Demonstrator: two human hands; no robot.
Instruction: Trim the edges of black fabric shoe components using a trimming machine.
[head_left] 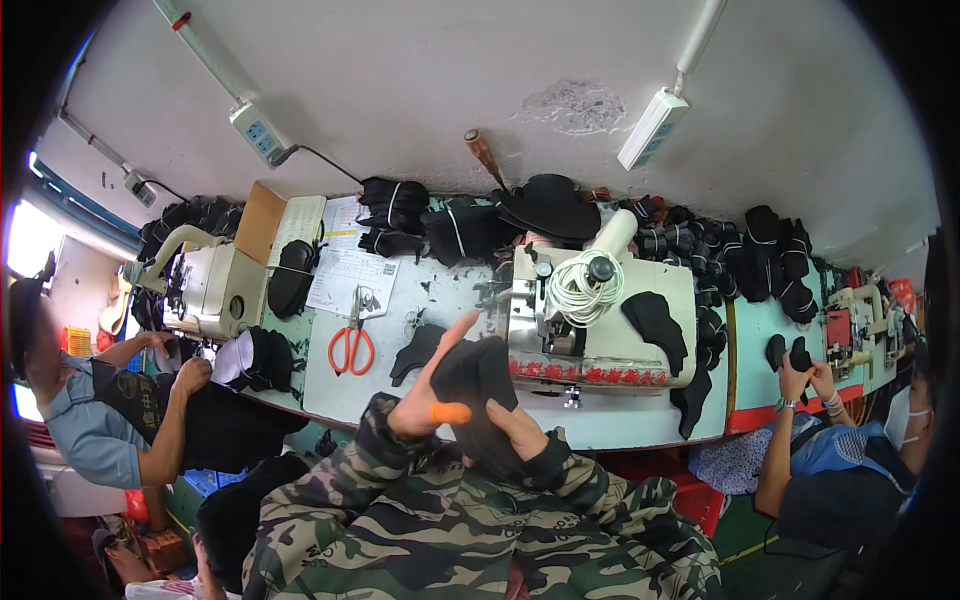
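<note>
- Head view, taking the stack as the clock's centre: the stack of dark fabric pieces [478,370] is up off the tabletop [455,295], in front of the camouflage jacket [430,530], between both hands.
- The left hand [408,410] has its grip closed round the stack's 9 o'clock side, a long digit along the upper edge and one in an orange finger cot [450,412] across the near face.
- The right hand [522,434] pinches the lower part from 4 o'clock, thumb on the face; its other fingers are hidden.
- A loose black piece [416,352] lies at 10 o'clock, with orange-handled scissors [352,348] beyond it, toward half past 9.
- Between 2 and 3 o'clock stands the sewing machine [600,365], carrying a coil of white cord [582,290] and black cut pieces [657,328]. Tied black bundles [462,232] sit near 12 o'clock.
- Likely trouble: no tie shows round the stack, so uneven pressure could let layers slide or fan out of line.
- If the right thumb eases, the lower end could sag and shed pieces.
- A sleeve swung toward 10 o'clock could snag the scissors or drag the loose piece.
- The cord coil could slip onto the machine's working parts if knocked.
</note>
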